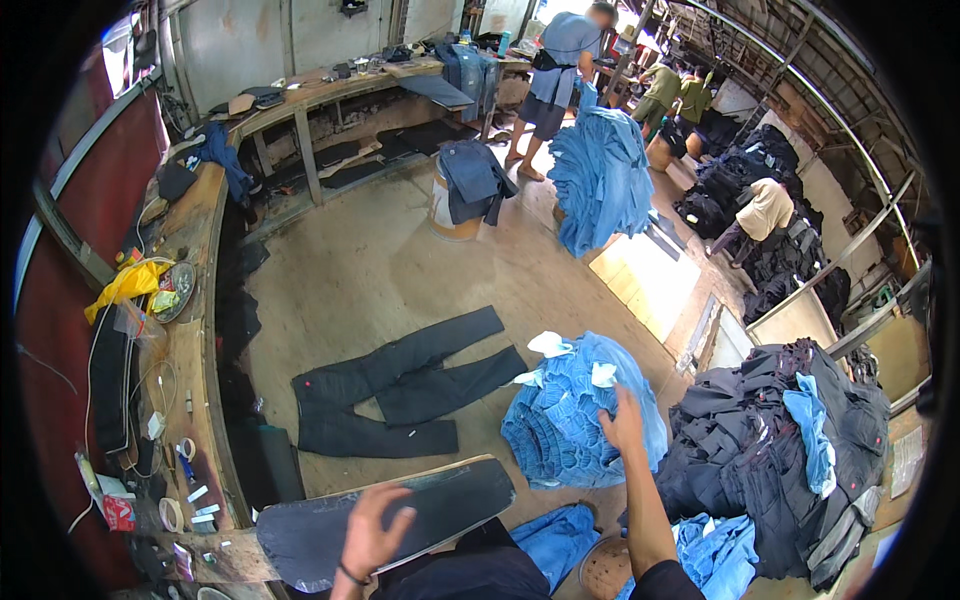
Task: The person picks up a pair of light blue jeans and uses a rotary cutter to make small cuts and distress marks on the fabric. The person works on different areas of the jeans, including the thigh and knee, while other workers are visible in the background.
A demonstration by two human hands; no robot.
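Note:
My left hand (374, 532), with a dark band at the wrist, hovers over a long dark-topped board (440, 505) with its fingers spread and nothing in them. To the right, my right hand (624, 422) reaches to a rounded stack of blue jeans (555, 430), its fingers extended. It overlaps the stack's right side; whether it touches the denim is hard to tell. Just beyond its fingertips is a white tag or pocket cloth (604, 375) on the stack. Black trousers (400, 385) lie spread flat on the floor, left of the stack.
A big heap of dark garments (760, 450) rises at right. Beside me lie crumpled blue jeans (558, 540) and a round stool (606, 568). The left workbench (205, 300) carries tape rolls and a yellow bag (128, 288). Farther off are a tall denim stack (600, 180) and a standing person (570, 60).

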